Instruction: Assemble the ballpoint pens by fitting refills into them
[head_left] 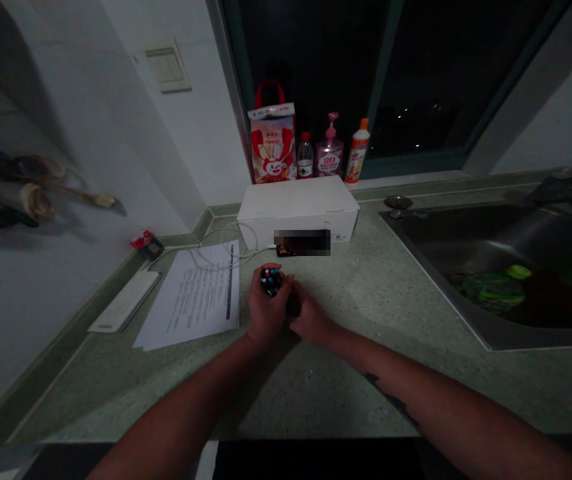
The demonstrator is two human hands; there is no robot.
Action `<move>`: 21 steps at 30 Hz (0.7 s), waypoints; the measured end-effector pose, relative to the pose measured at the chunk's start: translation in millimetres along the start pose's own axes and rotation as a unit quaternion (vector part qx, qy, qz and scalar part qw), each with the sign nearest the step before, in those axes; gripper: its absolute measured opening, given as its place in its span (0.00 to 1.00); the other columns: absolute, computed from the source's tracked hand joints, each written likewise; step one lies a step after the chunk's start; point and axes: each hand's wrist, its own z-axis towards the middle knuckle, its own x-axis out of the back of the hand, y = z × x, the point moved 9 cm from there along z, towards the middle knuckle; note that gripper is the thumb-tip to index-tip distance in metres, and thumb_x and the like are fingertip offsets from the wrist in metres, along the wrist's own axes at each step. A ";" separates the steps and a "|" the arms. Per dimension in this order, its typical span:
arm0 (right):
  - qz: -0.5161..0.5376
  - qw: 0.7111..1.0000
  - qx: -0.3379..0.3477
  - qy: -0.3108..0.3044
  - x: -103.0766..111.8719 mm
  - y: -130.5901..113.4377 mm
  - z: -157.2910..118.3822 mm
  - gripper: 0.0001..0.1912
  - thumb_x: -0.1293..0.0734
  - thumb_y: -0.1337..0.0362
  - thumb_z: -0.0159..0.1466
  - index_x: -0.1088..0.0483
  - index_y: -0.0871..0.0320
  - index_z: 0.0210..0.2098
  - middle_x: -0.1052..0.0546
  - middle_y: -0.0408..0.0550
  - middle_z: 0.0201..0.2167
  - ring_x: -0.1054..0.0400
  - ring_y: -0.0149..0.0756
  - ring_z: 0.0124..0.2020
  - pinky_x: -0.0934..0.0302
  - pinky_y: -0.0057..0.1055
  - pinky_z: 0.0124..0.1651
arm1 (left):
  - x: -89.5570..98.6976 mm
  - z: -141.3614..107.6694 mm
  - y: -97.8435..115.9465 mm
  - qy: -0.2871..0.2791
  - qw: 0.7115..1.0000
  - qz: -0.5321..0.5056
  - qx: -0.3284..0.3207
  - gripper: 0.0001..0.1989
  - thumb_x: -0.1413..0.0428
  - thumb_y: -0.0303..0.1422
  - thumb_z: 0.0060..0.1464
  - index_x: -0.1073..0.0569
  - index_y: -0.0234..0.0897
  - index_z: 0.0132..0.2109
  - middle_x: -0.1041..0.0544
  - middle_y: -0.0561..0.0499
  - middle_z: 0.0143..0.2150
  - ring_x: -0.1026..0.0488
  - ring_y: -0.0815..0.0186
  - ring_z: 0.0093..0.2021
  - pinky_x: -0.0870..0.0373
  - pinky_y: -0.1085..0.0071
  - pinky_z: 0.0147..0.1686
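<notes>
Dimly lit counter (346, 407), dark window (316, 60) behind, colour-dotted object (269, 279) in the left hand (266, 311), fingers curled round it, right hand (310, 316) alongside, grip unclear.

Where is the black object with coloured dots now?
The black object is near the head view's centre, in the left hand, beside the right hand, in front of the white rectangular box.

Kitchen: s/s sink (439, 268), ctr (366, 293), pump-soap btl (329, 159).
</notes>
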 end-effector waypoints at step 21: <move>0.267 0.943 -0.152 0.131 23.9 12.9 -5.2 0.20 0.32 0.54 0.60 0.25 0.50 0.51 0.18 0.43 0.49 0.28 0.44 0.57 0.47 0.46 0.69 | -18.9 -21.2 -5.8 -0.077 0.994 -0.043 0.066 0.11 0.35 0.38 0.50 0.27 0.37 0.32 0.23 0.50 0.30 0.27 0.63 0.31 0.28 0.66 0.35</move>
